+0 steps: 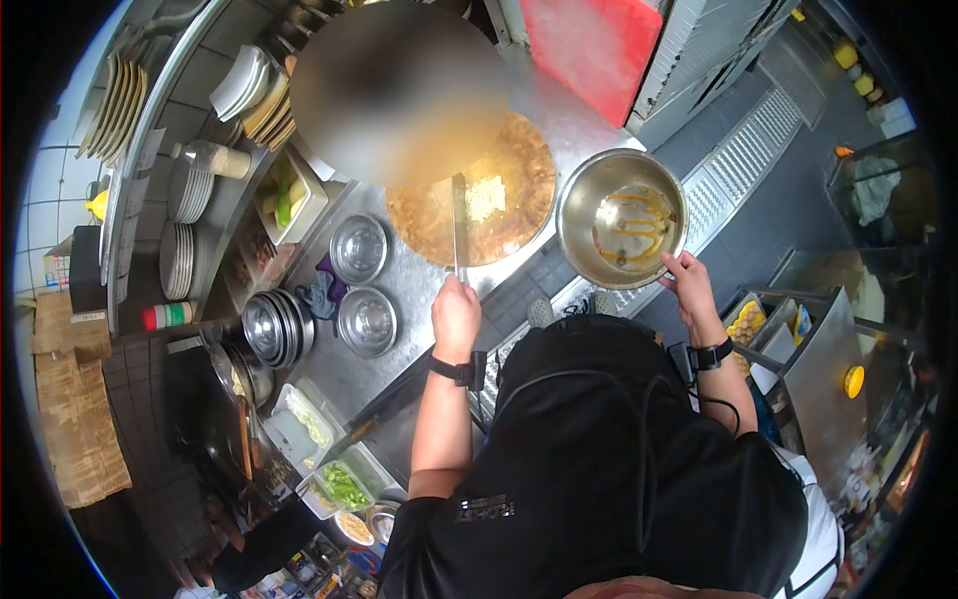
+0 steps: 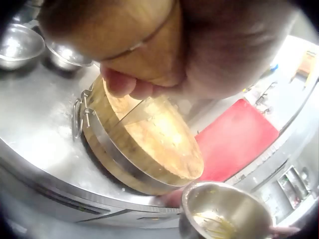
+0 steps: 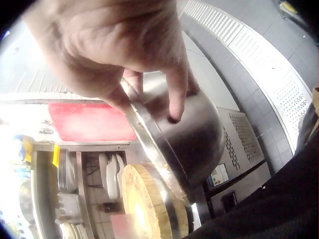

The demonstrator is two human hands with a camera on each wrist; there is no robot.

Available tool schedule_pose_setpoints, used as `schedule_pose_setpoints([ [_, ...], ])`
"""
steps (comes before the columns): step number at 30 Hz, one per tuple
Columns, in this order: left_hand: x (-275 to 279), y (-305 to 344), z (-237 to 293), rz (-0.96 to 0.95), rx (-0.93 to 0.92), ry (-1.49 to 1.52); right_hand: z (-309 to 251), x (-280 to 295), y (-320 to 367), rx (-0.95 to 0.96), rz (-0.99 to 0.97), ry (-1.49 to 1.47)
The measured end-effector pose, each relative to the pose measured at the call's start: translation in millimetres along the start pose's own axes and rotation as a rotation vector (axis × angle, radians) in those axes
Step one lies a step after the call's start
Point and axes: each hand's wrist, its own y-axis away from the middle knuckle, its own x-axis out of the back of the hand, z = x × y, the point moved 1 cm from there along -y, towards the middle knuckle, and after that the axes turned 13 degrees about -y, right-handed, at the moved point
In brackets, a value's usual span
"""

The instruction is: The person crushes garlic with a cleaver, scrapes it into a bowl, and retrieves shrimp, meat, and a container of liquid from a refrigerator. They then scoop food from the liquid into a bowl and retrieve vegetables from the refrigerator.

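Left hand point(image 1: 456, 317) grips the cleaver point(image 1: 459, 225), its blade lying on the chopping block point(image 1: 529, 215) ahead, beside pale chopped bits point(image 1: 486, 197). Right hand point(image 1: 687, 288) pinches the steel bowl point(image 1: 621, 218) rim at the block's edge. This looks like the transfer step. Next, sweep the bits bowlward.

a restaurant kitchen: steel counter point(image 1: 419, 290), stacked plates point(image 1: 185, 260), round chopping block point(image 1: 499, 210).

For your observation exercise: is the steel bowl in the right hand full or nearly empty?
Nearly empty: the steel bowl, held at its rim by the right hand, shows only yellow streaks inside.
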Motion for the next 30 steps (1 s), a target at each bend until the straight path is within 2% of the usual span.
schedule_pose_setpoints([
  [19, -0.6, -3.0, 10.2, -0.046, -0.023, -0.023, -5.4, -7.2, 9.1, -0.014, 0.0, -0.01],
  [22, -3.8, -5.5, 8.9, -0.044, -0.084, -0.014, 7.0, 6.2, -1.8, -0.009, -0.031, -0.015],
  [25, -1.1, -3.5, 16.0, -0.033, -0.035, 0.021, 3.4, 2.7, 1.3, -0.019, -0.001, -0.003],
  [27, -6.2, -6.3, 13.5, -0.007, -0.1, 0.008, 6.4, 5.1, -0.3, -0.02, -0.015, -0.01],
  [30, 2.8, -4.4, 19.5, -0.01, -0.094, 0.02, 2.9, 2.4, 3.0, -0.019, -0.004, 0.001],
])
